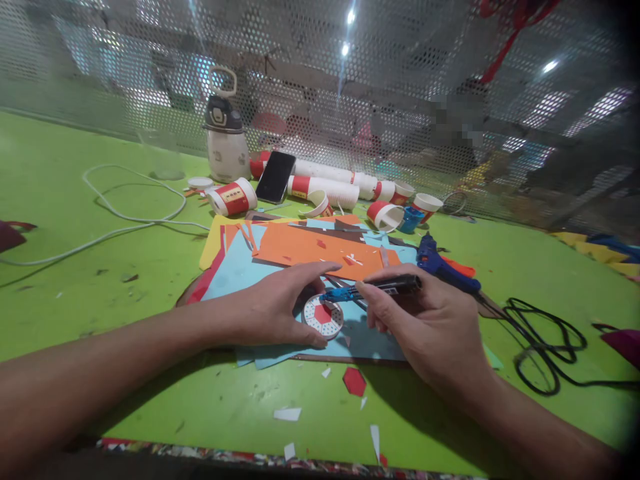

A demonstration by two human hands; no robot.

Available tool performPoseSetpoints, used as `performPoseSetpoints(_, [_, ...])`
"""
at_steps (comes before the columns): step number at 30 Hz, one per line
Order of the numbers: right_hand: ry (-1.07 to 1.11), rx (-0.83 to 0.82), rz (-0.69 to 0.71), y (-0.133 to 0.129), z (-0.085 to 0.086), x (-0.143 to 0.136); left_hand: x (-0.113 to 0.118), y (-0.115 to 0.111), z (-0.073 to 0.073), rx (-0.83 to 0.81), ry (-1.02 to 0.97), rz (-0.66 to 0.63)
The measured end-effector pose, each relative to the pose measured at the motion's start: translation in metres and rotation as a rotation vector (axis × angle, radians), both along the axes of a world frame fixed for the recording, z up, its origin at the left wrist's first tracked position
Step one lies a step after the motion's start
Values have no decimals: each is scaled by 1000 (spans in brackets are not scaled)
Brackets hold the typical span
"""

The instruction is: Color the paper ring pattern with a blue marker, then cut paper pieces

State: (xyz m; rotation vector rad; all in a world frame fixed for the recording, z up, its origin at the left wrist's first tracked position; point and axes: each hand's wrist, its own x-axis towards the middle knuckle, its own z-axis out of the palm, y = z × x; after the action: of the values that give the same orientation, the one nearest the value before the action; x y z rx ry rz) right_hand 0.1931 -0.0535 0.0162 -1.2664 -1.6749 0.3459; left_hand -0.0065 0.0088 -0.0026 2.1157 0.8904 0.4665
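Note:
A small round white disc with a red hexagon in its middle and blue dots around it lies over light blue paper. My left hand curves round the disc's left side, thumb and fingers gripping its edge. In my right hand is a black marker, its blue tip end touching or just above the disc's upper edge. Orange paper strips lie behind the disc. In front of the blue sheets, a red hexagon rests on the green table.
A blue glue gun with a black cable lies at right. Behind the papers are a phone, a bottle, paper cups and a blue pot. A white cable curls at left. Paper scraps lie in front.

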Motion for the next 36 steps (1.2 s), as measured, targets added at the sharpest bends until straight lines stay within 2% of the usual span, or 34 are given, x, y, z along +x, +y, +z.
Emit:
performPoseSetpoints(24, [-61,40,-7,0,-1,-4,2,1,-1,2,9,-23])
performPoseSetpoints(32, [-53,37,11,-1,-2,-2,-7,6,-2,-110,-99,-105])
performPoseSetpoints(36, [-42,57,12,-3,-1,-1,-8,9,0,-156,-87,-91])
